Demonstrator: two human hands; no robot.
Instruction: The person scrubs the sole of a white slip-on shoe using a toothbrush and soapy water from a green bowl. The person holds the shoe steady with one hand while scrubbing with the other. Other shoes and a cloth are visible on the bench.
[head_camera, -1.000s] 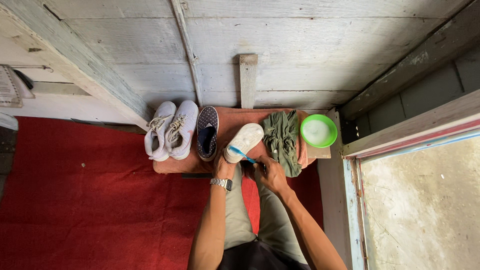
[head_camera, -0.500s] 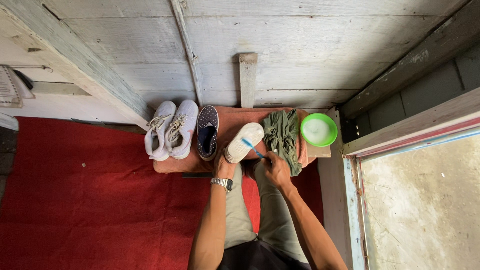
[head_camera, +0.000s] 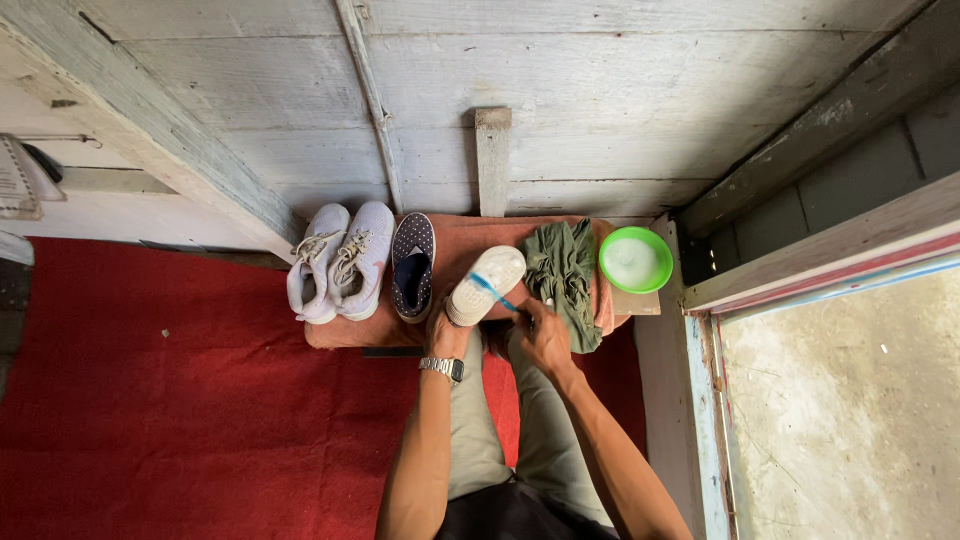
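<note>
My left hand (head_camera: 447, 329), with a metal watch on the wrist, grips a white shoe (head_camera: 487, 282) held sole-up over a low table draped in an orange cloth (head_camera: 459, 243). My right hand (head_camera: 543, 335) holds a blue-handled toothbrush (head_camera: 492, 293) with its head lying against the shoe's pale sole. A crumpled green cloth (head_camera: 563, 277) lies on the table just right of the shoe, touching my right hand.
A pair of white lace-up sneakers (head_camera: 338, 260) and a dark dotted shoe (head_camera: 412, 265) stand at the table's left. A green bowl of white liquid (head_camera: 635, 260) sits at its right end. Red carpet (head_camera: 170, 420) lies on the left, a door frame (head_camera: 700, 380) on the right.
The toothbrush has moved up along the sole, from near my right hand toward the shoe's middle. The shoe has tilted slightly; my left hand keeps its grip.
</note>
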